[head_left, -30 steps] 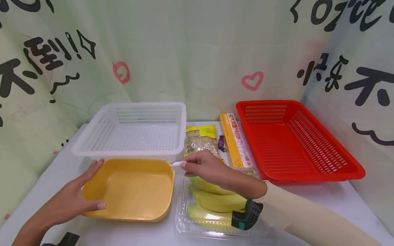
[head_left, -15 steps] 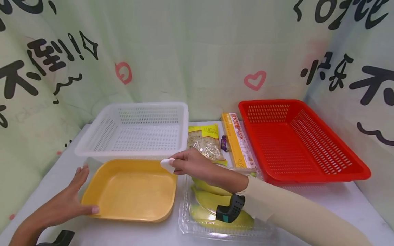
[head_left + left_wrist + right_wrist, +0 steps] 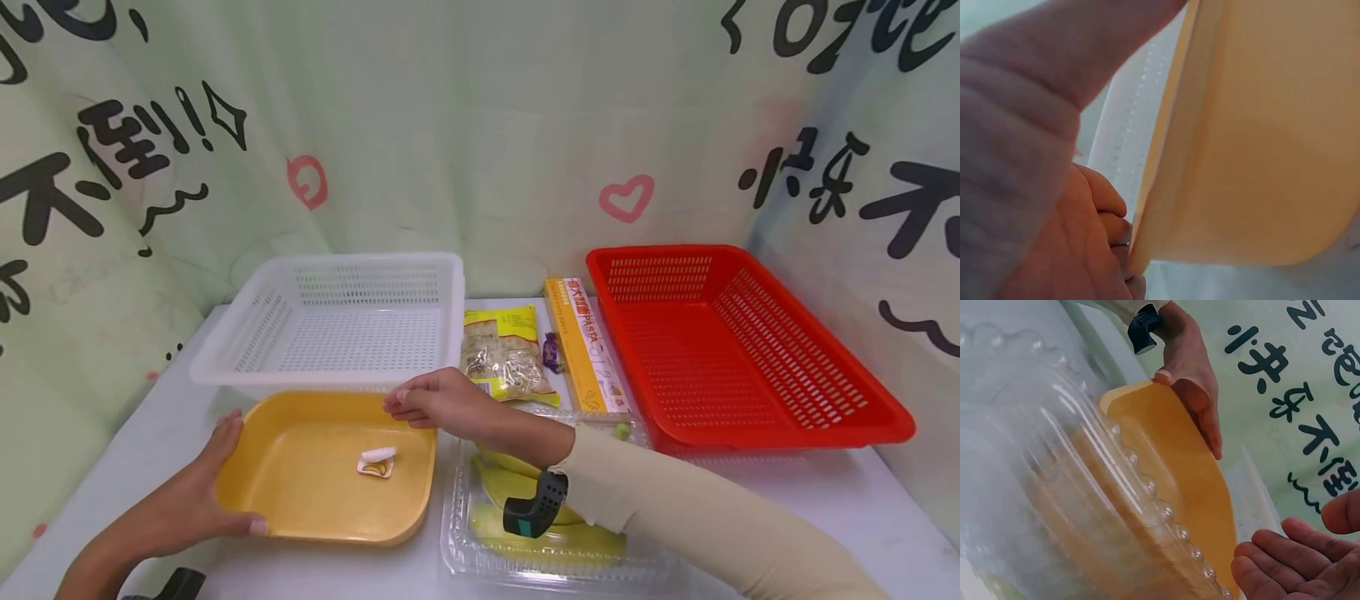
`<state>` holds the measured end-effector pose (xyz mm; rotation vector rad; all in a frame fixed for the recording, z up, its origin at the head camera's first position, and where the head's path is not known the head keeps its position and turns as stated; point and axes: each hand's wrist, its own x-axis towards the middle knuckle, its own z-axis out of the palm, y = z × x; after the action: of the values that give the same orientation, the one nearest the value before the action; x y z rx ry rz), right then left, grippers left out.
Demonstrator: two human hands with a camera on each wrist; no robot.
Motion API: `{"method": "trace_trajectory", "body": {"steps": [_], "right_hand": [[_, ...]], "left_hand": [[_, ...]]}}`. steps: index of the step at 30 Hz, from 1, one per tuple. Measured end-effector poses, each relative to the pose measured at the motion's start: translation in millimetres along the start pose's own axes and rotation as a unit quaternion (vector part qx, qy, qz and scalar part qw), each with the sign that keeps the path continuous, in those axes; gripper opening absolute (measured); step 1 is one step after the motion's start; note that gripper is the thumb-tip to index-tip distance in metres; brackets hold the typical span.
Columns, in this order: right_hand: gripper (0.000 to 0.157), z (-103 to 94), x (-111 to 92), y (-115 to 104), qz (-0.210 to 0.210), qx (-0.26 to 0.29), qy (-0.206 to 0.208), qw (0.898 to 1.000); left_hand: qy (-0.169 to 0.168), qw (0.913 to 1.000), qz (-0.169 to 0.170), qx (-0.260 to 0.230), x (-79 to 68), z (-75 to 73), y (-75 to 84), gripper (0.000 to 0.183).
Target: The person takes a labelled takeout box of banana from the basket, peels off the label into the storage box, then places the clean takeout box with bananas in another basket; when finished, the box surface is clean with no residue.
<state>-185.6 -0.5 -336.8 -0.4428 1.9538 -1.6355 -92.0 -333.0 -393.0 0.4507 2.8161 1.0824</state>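
My left hand (image 3: pixel 187 492) holds the left end of a yellow plastic basin (image 3: pixel 315 467), thumb at the front rim and fingers at the back. The left wrist view shows its fingers (image 3: pixel 1110 219) against the basin's side. Inside the basin, towards the right, lies a small white item (image 3: pixel 377 461) with a golden-brown pattern on its lower part; its kind is unclear. Above the basin's back right corner is my right hand (image 3: pixel 442 404), holding nothing. In the right wrist view its fingers (image 3: pixel 1285 559) are loosely bent and the thumb stands apart.
A clear plastic box (image 3: pixel 562 575) with bananas (image 3: pixel 517 500) sits under my right forearm. Behind are a white basket (image 3: pixel 345 342), a food bag (image 3: pixel 506 354), a purple-wrapped candy (image 3: pixel 552 353), a pasta box (image 3: pixel 585 346) and a red basket (image 3: pixel 750 358).
The white item has left my right hand and now lies in the basin. My right hand moved left over the basin. My left hand drew away from the basin, then came back onto its end.
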Motion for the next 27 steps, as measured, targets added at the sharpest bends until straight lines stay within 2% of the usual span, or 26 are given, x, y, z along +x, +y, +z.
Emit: {"method": "trace_trajectory", "body": {"steps": [8, 18, 27], "right_hand": [[0.023, -1.0, -0.5, 2.4, -0.005, -0.004, -0.003, 1.0], [0.025, -11.0, -5.9, 1.2, -0.018, -0.007, -0.007, 1.0], [0.025, -28.3, -24.9, -0.8, -0.043, -0.025, -0.011, 0.999]], "left_hand": [[-0.003, 1.0, 0.005, -0.006, 1.8, 1.7, 10.0, 0.128], [-0.017, 0.9998, -0.003, 0.006, 6.1, 3.3, 12.2, 0.128], [-0.018, 0.9994, 0.004, 0.028, 4.9, 1.1, 12.1, 0.129]]}}
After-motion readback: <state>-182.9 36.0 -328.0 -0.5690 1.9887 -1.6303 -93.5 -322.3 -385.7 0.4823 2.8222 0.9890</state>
